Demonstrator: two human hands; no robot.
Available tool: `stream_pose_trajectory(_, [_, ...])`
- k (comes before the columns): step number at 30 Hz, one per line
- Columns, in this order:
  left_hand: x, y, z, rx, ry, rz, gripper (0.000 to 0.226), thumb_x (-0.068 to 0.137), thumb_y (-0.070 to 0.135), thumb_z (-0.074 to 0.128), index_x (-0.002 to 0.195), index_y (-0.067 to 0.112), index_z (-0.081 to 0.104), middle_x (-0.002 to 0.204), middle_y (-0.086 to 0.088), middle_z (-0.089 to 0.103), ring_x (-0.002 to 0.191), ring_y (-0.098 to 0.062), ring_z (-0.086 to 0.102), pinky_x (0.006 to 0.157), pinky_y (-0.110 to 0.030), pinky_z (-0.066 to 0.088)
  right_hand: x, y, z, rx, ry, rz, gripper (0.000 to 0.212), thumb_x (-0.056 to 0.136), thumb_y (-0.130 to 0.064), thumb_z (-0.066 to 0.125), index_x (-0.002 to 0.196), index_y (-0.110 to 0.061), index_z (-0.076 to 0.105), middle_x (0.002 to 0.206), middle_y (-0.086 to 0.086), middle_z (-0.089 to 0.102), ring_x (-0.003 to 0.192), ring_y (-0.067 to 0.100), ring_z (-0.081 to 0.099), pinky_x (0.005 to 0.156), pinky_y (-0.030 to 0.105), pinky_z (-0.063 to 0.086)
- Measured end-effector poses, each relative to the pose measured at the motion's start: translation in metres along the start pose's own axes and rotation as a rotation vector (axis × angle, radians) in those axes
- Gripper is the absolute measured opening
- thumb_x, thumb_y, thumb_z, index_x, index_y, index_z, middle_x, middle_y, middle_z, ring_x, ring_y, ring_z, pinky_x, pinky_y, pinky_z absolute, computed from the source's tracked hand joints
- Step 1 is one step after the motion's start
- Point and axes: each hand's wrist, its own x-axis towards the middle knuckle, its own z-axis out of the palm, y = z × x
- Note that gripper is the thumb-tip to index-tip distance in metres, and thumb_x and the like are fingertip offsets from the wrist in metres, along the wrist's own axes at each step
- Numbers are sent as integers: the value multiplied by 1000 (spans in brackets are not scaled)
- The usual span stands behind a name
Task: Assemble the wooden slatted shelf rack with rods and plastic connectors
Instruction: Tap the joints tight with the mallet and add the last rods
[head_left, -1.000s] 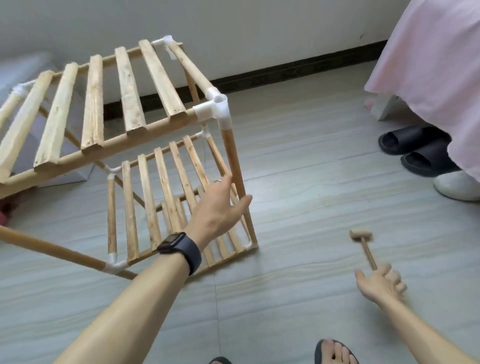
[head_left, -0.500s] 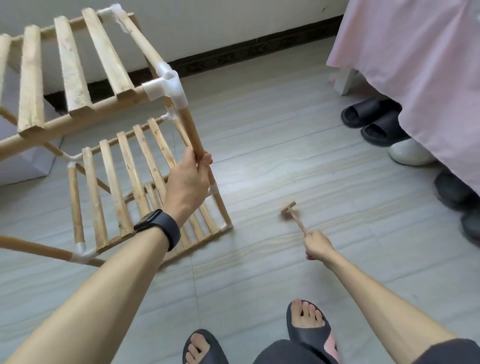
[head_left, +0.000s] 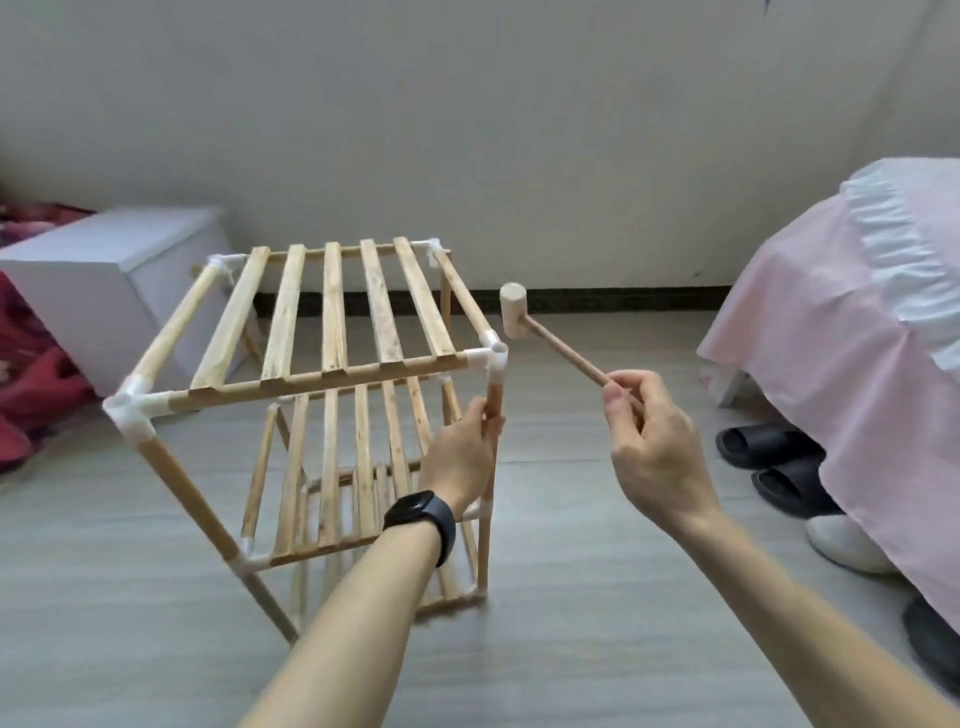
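Two hands in the head view, both holding something. Mid-frame, upright on the grey floor (head_left: 571, 649): the wooden rack (head_left: 332, 312), five slats across its top tier, more slatted tiers below, white plastic pieces at the corners. Left hand (head_left: 460, 457), black smartwatch (head_left: 421, 517) at the wrist, wrapped round the near right upright rod (head_left: 494, 397), fingers curled about it just under the top corner connector (head_left: 491, 358). Right hand (head_left: 654, 447) raised just right of that corner, thumb and fingers pinching the end of the handle of a small wooden mallet (head_left: 514, 312). Mallet head up and to the left, just beside the corner connector yet apart from it. Behind the rack on the left, a white box (head_left: 104, 270) against the wall, with red cloth (head_left: 31, 384) beside it. On the right, a bed under a pink cover (head_left: 831, 338). Beneath its edge, black slippers (head_left: 769, 447) and a white shoe (head_left: 841, 545) on the floor.
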Motion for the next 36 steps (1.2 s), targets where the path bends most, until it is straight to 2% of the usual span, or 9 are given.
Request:
stream_pose_trajectory(7, [2, -6, 0, 21, -1, 5, 19, 106, 44, 36, 108, 32, 52, 86, 1, 69, 80, -16, 68, 76, -47, 60, 17, -26, -23, -173, -127, -129, 15, 107, -25, 46, 105, -24, 61, 61, -6, 53, 56, 8, 51, 53, 24, 32])
stream_pose_trajectory(14, [2, -7, 1, 48, -16, 22, 16, 107, 42, 35, 109, 34, 49, 90, 1, 71, 82, -16, 70, 75, -45, 61, 14, -41, -44, -119, 110, -274, 18, 107, -19, 48, 112, -15, 64, 63, -14, 45, 57, 3, 50, 54, 11, 34])
stream_pose_trajectory(18, [0, -4, -1, 40, -19, 24, 19, 107, 41, 35, 113, 30, 49, 92, -2, 71, 85, -19, 70, 76, -47, 61, 16, -37, -40, -466, -284, -201, 24, 107, -24, 45, 106, -12, 66, 69, -8, 57, 64, 11, 55, 60, 29, 37])
stream_pose_trajectory(19, [-1, -3, -1, 38, -23, 21, 20, 107, 41, 34, 114, 29, 49, 93, -3, 71, 87, -20, 71, 76, -48, 60, 18, -37, -40, -443, -294, -181, 24, 107, -24, 45, 105, -12, 66, 68, -8, 56, 62, 10, 53, 59, 29, 35])
stream_pose_trajectory(22, [-1, -2, -1, 49, -27, 13, 22, 108, 42, 33, 115, 27, 49, 96, -5, 72, 91, -23, 71, 78, -51, 59, 15, -44, -40, -204, -24, -241, 20, 107, -19, 47, 102, -12, 65, 59, -12, 46, 56, 6, 51, 52, 15, 33])
stream_pose_trajectory(24, [-1, -3, -1, 50, -23, 12, 23, 107, 43, 34, 116, 27, 49, 96, -5, 72, 90, -23, 71, 78, -51, 59, 11, -45, -39, -198, 44, -304, 18, 107, -16, 48, 104, -11, 65, 60, -13, 46, 56, 5, 51, 53, 12, 35])
stream_pose_trajectory(28, [-1, -4, -1, 42, -22, 21, 22, 107, 43, 34, 114, 27, 48, 94, -5, 72, 89, -22, 71, 76, -50, 60, 12, -32, -37, -440, -287, -206, 22, 106, -24, 47, 103, -13, 65, 68, -5, 58, 62, 17, 53, 58, 30, 35])
stream_pose_trajectory(32, [2, -7, 0, 71, -15, 32, 22, 106, 45, 33, 112, 29, 47, 91, -2, 71, 82, -20, 70, 73, -49, 61, 14, -33, -42, -214, -10, -248, 16, 106, -19, 49, 102, -16, 65, 57, -11, 46, 57, 8, 51, 52, 17, 33])
stream_pose_trajectory(36, [-2, -5, -4, 74, -54, 38, 23, 106, 45, 34, 113, 28, 48, 90, -4, 71, 81, -21, 71, 72, -47, 61, 17, -25, -37, -336, -199, -194, 19, 106, -22, 49, 101, -14, 67, 62, -10, 53, 57, 9, 51, 52, 19, 31])
